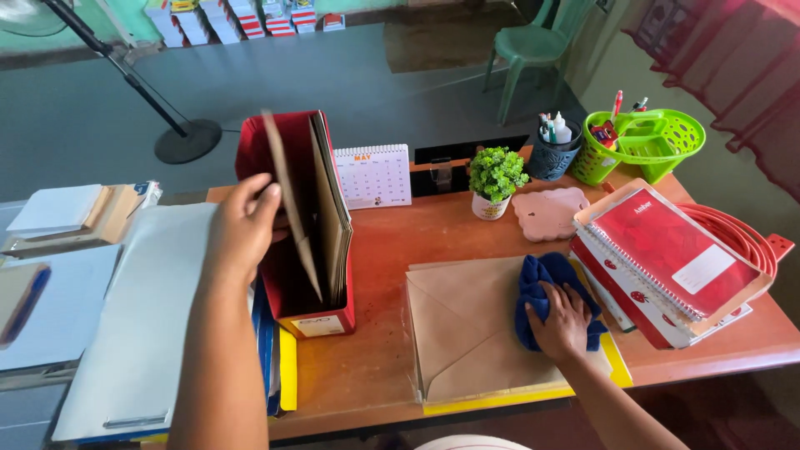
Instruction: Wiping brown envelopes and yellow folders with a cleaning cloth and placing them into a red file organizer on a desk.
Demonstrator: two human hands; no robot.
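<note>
My left hand [244,227] grips a thin brown folder [290,208] that stands tilted inside a red magazine file box [310,308] on the wooden desk [375,367]. More brown folders [332,208] lean in the same box. My right hand [561,321] presses down on a blue cloth [537,287], which lies on a large brown envelope [467,325] near the desk's front edge. A yellow sheet [500,400] shows under the envelope.
Red spiral notebooks [671,262] are stacked at the right. A desk calendar [373,175], small potted plant [496,179], pink coaster [550,212], pen cup [554,150] and green basket [642,142] line the back. White folders [142,325] lie at the left. A green chair [533,46] stands behind.
</note>
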